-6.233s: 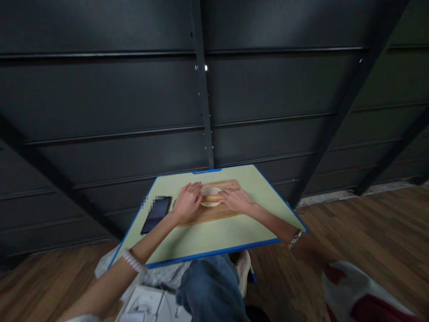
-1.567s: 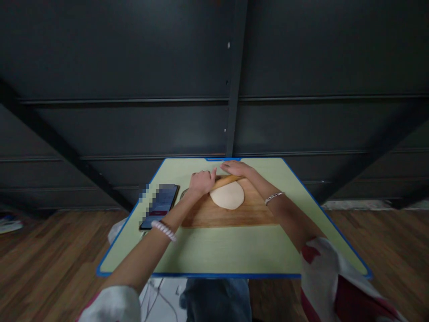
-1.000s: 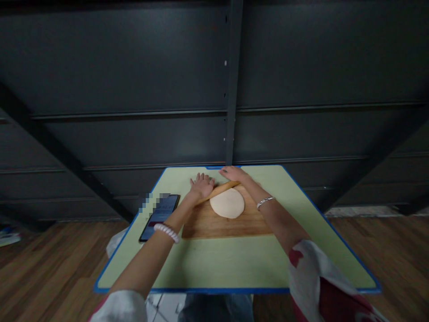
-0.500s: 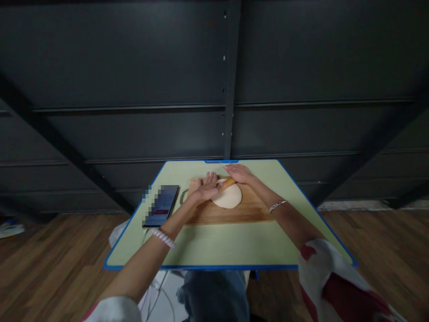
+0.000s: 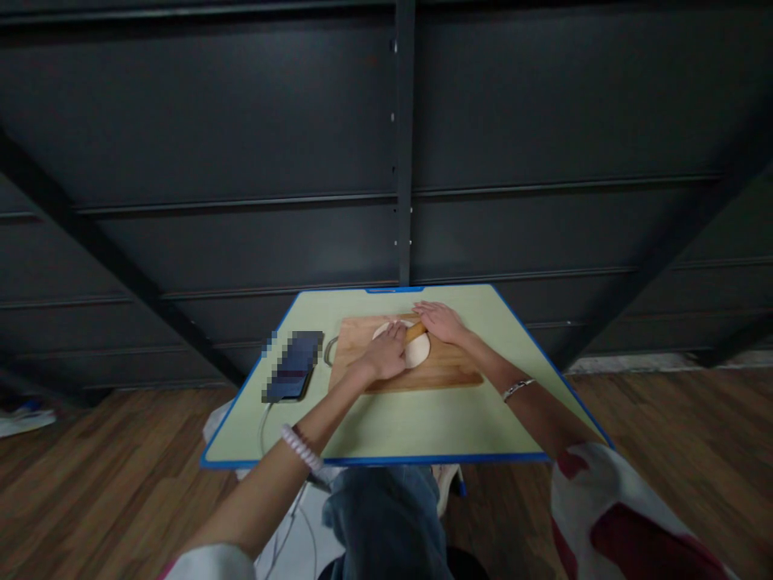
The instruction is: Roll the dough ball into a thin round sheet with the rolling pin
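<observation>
A flat round of pale dough (image 5: 419, 353) lies on a wooden cutting board (image 5: 435, 377). Across it, slanting up to the right, is a wooden rolling pin (image 5: 415, 332); its ends are under my hands. My left hand (image 5: 385, 354) is over the pin's lower left end and part of the dough, fingers bent down around it. With fingers stretched out, my right hand (image 5: 442, 322) rests its palm on the upper right end. The left hand hides part of the dough's left side.
The board lies on a small pale green table (image 5: 386, 427) with a blue rim. A phone (image 5: 295, 366) with a white cable is at the left, beside the board's metal handle (image 5: 330, 350). Dark metal panels (image 5: 241, 242) stand behind the table.
My left hand has moved right and nearer to me, its fingers going from spread to bent. My right hand has shifted slightly right. The camera view has shifted a little.
</observation>
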`<move>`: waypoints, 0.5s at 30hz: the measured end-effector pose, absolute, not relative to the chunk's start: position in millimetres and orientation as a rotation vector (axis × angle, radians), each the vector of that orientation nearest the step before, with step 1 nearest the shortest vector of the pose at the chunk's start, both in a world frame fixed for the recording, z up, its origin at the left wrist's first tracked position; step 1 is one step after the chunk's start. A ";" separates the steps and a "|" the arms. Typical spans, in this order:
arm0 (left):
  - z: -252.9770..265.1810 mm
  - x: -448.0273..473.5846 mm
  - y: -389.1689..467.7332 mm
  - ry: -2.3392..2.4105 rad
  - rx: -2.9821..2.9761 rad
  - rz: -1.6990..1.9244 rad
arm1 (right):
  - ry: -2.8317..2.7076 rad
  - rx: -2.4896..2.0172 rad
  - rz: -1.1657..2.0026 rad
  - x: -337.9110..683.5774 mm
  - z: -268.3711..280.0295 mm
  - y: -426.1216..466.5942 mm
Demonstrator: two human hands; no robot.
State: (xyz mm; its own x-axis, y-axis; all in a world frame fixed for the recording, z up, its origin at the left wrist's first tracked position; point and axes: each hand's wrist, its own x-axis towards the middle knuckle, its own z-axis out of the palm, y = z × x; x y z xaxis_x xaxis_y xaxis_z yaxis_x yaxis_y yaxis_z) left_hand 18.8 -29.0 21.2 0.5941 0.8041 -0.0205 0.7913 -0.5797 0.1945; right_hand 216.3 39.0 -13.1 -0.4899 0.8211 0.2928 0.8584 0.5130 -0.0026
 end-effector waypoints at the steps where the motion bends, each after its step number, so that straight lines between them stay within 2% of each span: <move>1: 20.4 20.0 -33.0 1.336 2.652 0.112 | -2.490 -1.418 -0.221 218.2 -14.8 36.2; 15: 31.4 24.4 -66.8 1.247 2.770 0.157 | -2.292 -1.503 -0.268 228.9 -8.2 -33.9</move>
State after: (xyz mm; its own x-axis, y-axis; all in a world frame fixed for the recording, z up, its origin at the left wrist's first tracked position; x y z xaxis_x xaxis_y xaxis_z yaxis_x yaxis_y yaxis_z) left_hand 24.4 -66.8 31.4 0.6593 0.7500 0.0530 0.7398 -0.6597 0.1323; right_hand 228.9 -33.9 -8.2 -0.3522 0.8381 0.4165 0.9116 0.4080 -0.0500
